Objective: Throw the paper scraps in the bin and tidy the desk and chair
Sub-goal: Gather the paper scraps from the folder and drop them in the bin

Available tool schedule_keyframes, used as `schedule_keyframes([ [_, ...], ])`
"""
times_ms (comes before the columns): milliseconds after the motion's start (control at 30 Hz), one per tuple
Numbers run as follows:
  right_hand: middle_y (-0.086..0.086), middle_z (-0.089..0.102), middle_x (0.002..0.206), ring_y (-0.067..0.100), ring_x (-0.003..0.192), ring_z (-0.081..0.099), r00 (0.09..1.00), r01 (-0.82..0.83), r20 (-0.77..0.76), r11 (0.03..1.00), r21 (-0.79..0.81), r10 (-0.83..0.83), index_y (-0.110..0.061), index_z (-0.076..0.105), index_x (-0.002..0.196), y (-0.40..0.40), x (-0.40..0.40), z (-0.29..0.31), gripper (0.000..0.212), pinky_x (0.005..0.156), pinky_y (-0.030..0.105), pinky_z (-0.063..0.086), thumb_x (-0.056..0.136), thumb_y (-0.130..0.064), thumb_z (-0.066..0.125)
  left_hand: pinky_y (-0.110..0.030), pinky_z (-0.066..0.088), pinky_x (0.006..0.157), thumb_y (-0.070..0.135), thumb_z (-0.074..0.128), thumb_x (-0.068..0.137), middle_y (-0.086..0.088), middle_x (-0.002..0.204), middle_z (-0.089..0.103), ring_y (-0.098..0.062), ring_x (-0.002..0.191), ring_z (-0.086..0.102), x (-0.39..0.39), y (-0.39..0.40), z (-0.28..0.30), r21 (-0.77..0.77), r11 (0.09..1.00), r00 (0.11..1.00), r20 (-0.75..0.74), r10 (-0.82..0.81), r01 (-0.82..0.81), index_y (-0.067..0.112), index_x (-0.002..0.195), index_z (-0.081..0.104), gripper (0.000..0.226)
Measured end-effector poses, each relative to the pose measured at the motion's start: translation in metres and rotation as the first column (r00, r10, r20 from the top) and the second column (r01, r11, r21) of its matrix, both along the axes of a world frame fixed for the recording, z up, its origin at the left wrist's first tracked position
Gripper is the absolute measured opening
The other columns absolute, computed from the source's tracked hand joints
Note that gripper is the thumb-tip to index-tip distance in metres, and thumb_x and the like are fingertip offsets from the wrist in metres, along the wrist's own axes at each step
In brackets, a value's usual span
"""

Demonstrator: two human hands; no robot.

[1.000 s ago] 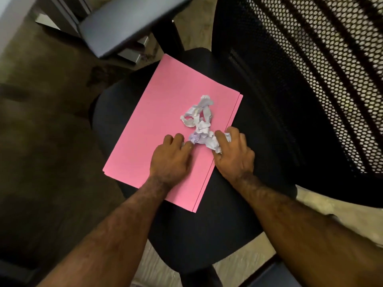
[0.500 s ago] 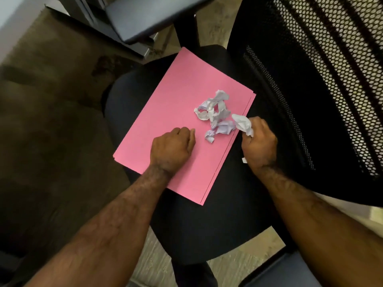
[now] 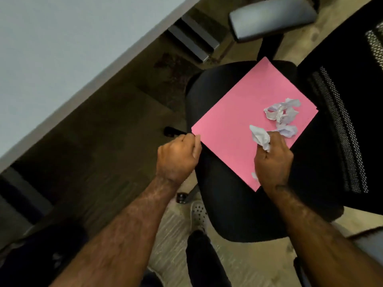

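Head view: dim carpeted floor (image 3: 116, 125), pale grey table (image 3: 51, 50) slab cutting across upper left, its edge running diagonally. Black office chair (image 3: 234, 208) sits right of centre, mesh backrest (image 3: 342, 125) at far right, grey armrest (image 3: 271, 15) at top. Pink folder (image 3: 244, 121) lies flat on the seat, one corner overhanging the seat's left edge. Loose paper scraps (image 3: 283, 113) heaped on the folder's right side, near the backrest. Left hand (image 3: 178, 156) curled closed at the folder's left corner, fingers (image 3: 195, 139) touching that edge; can't tell if it's actually pinching it. Right hand (image 3: 273, 162) over the folder's lower edge, fingers closed around a crumpled white scrap (image 3: 260, 136) sticking up out of the fist. Chair caster (image 3: 182, 197) and a light perforated shoe (image 3: 199, 214) visible below the seat.
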State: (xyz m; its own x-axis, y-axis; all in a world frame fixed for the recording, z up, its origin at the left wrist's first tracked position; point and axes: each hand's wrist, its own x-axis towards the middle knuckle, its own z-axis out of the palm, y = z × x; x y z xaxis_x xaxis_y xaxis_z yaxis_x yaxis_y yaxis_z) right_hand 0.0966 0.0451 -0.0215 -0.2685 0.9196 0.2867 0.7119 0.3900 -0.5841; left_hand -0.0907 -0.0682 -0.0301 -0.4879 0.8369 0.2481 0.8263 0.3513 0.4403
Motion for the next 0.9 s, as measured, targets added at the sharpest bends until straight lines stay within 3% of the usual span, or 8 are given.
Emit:
schedule_keyframes([
  [67,0.017,0.060,0.081,0.024,0.074,0.054,0.996,-0.088,-0.024,0.996,-0.021,0.088,0.001,0.059,0.091,-0.030,-0.031,0.001,0.011,0.066,0.021,0.035,0.090,-0.005,0.049,-0.026,0.027,0.041,0.024,0.054,0.095,-0.006,0.054,0.052,-0.025,0.042,0.050,-0.016,-0.042,-0.002,0.022,0.997,0.998,0.012,0.067,-0.067,0.013,0.061,0.051,0.036],
  [167,0.019,0.063,0.089,0.034,0.080,0.060,0.969,-0.241,-0.085,0.965,-0.102,0.233,0.002,0.060,0.095,-0.090,-0.085,-0.001,0.019,0.070,0.034,0.047,0.083,-0.001,0.045,-0.026,0.027,0.040,0.027,0.050,0.096,-0.004,0.054,0.051,-0.024,0.042,0.049,-0.037,-0.118,-0.009,0.026,0.975,0.974,0.041,0.222,-0.223,0.014,0.060,0.049,0.037],
  [267,0.019,0.063,0.090,0.033,0.081,0.060,0.920,-0.390,-0.105,0.906,-0.162,0.377,0.002,0.062,0.096,-0.164,-0.139,-0.013,0.023,0.071,0.033,0.047,0.078,-0.001,0.047,-0.028,0.032,0.037,0.026,0.052,0.094,-0.005,0.053,0.052,-0.026,0.041,0.050,-0.053,-0.204,-0.020,0.003,0.928,0.926,0.059,0.372,-0.373,0.014,0.059,0.050,0.037],
  [433,0.019,0.061,0.086,0.036,0.076,0.060,0.794,-0.599,-0.068,0.758,-0.258,0.604,0.005,0.060,0.094,-0.306,-0.210,-0.053,0.021,0.066,0.042,0.049,0.074,0.009,0.055,-0.035,0.042,0.034,0.027,0.049,0.096,-0.006,0.052,0.053,-0.028,0.040,0.051,-0.075,-0.356,-0.046,-0.098,0.797,0.793,0.084,0.604,-0.596,0.011,0.060,0.053,0.040],
  [533,0.019,0.059,0.085,0.036,0.074,0.059,0.689,-0.702,-0.079,0.636,-0.321,0.720,0.004,0.058,0.089,-0.388,-0.243,-0.074,0.017,0.061,0.043,0.048,0.073,0.001,0.051,-0.034,0.042,0.036,0.026,0.049,0.096,-0.007,0.051,0.053,-0.024,0.040,0.050,-0.090,-0.442,-0.063,-0.085,0.714,0.712,0.050,0.700,-0.695,0.009,0.059,0.054,0.041],
  [633,0.024,0.061,0.085,0.039,0.074,0.060,0.600,-0.758,-0.088,0.529,-0.382,0.795,0.004,0.061,0.094,-0.464,-0.272,-0.094,0.023,0.063,0.043,0.049,0.073,0.001,0.054,-0.032,0.039,0.039,0.025,0.049,0.096,-0.010,0.053,0.055,-0.028,0.042,0.052,-0.102,-0.514,-0.083,-0.080,0.590,0.593,-0.021,0.805,-0.803,0.008,0.061,0.054,0.039],
  [733,0.029,0.064,0.094,0.044,0.080,0.062,0.531,-0.769,-0.054,0.454,-0.450,0.846,0.004,0.061,0.111,-0.528,-0.298,-0.115,0.036,0.069,0.046,0.051,0.075,0.002,0.057,-0.031,0.037,0.041,0.026,0.048,0.095,-0.014,0.055,0.056,-0.033,0.045,0.054,-0.110,-0.563,-0.103,-0.077,0.401,0.405,-0.045,0.913,-0.913,0.006,0.063,0.055,0.039],
  [900,0.027,0.058,0.125,0.042,0.111,0.057,0.367,-0.822,-0.023,0.313,-0.475,0.930,0.002,0.054,0.128,-0.602,-0.334,-0.160,0.044,0.092,0.046,0.047,0.085,-0.006,0.058,-0.034,0.044,0.046,0.023,0.052,0.094,-0.022,0.065,0.066,-0.040,0.053,0.062,-0.133,-0.605,-0.134,-0.107,0.149,0.150,-0.007,0.989,-0.983,0.001,0.082,0.069,0.030],
])
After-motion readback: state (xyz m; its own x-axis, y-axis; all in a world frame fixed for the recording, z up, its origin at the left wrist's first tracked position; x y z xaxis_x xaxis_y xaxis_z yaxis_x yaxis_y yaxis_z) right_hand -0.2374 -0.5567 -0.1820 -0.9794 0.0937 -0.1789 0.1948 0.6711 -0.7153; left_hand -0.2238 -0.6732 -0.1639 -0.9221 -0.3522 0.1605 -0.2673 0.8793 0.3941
